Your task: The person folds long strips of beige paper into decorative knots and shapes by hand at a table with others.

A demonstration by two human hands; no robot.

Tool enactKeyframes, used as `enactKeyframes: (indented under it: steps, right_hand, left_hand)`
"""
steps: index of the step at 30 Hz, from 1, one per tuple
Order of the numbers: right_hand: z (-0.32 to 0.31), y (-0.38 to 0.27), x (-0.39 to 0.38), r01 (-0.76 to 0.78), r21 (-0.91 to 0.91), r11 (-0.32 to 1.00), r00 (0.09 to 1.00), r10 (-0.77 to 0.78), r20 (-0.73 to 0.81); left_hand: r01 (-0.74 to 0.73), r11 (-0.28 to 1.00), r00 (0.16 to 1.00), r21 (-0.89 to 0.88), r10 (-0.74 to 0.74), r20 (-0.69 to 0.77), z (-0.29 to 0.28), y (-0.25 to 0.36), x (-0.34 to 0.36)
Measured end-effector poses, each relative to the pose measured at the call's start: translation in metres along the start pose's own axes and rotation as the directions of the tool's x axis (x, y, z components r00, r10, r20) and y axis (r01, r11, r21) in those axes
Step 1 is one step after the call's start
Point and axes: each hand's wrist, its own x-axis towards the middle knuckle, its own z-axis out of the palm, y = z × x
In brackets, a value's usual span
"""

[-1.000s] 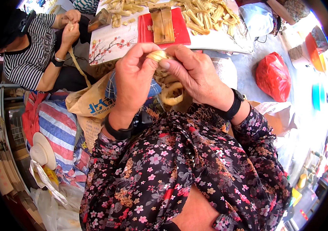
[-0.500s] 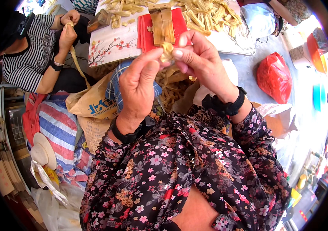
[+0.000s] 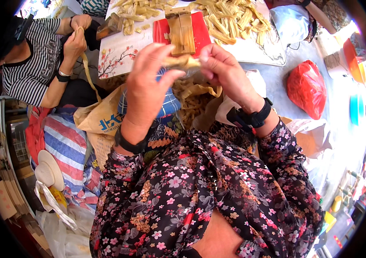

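Pinching a small tan dried-leaf strip [image 3: 182,61] between left hand [image 3: 148,86] and right hand [image 3: 223,71], up above the red rectangular tray [image 3: 200,32], so probably easy to tear or drop into the brown paper bag [image 3: 191,92] below if tugged hard.

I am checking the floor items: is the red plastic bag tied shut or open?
Cannot tell: the red plastic bag lies bulging on the floor, and no knot or opening shows.

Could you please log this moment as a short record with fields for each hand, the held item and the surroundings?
left hand: grips one end of the strip
right hand: pinches the other end
held item: tan leaf strip, raised between both hands
table: red tray, pile of tan strips
floor: red bag
nearby: seated person in striped shirt
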Motion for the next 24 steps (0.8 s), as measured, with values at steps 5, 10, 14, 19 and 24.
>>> enactKeyframes:
  steps: [5,10,14,19,24]
  right_hand:
    - [0.011,0.013,0.003,0.057,-0.133,0.990,0.996,-0.048,0.071]
    - [0.012,0.008,-0.001,0.009,-0.228,0.974,0.996,0.011,0.086]
    - [0.023,-0.001,0.002,0.165,-0.312,0.935,0.986,-0.157,0.052]
    - [-0.003,-0.003,0.040,0.132,-0.590,0.796,0.977,-0.204,-0.057]
    - [-0.023,0.006,0.069,0.292,-0.673,0.679,0.903,-0.427,-0.039]
  left_hand:
    - [-0.058,0.994,0.962,-0.087,0.079,0.261,0.018,-0.004,-0.010]
    - [-0.215,0.977,0.948,0.003,0.208,0.239,0.027,-0.030,-0.005]
    - [-0.317,0.948,0.927,0.030,0.303,0.221,0.035,-0.063,0.001]
    - [0.311,0.852,0.935,-0.421,-0.195,0.296,0.062,-0.071,0.010]
    - [0.534,0.506,0.845,-0.678,-0.293,0.448,0.066,-0.079,0.024]
